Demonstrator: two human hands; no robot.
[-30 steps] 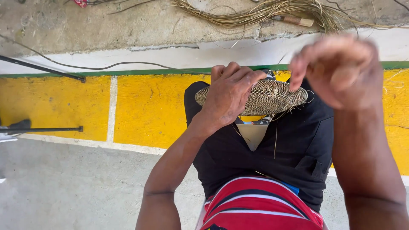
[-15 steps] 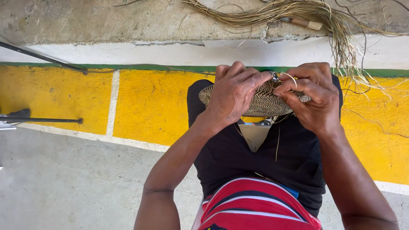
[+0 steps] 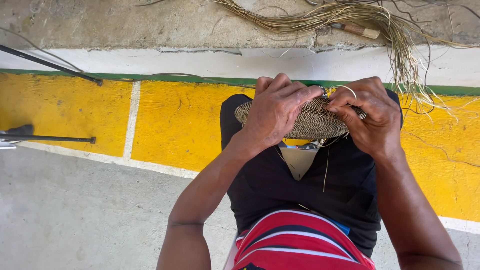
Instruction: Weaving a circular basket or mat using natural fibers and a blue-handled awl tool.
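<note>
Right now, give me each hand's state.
Left hand: closed on the woven disc.
Right hand: closed, pinching a fibre strand at the disc's rim.

Both hands crowd the woven disc (image 3: 310, 120) on the lap: the left hand (image 3: 275, 112) covers its 9 o'clock side, the right hand (image 3: 372, 117) its 3 o'clock edge, touching it. At 12 o'clock a bundle of dry fibres (image 3: 350, 15) spills over the white ledge (image 3: 200, 62), strands trailing toward 2 o'clock. At 9 o'clock the yellow wall (image 3: 175, 125) and grey floor (image 3: 75, 215) lie open, apart from 2 thin black rods (image 3: 47, 137).
</note>
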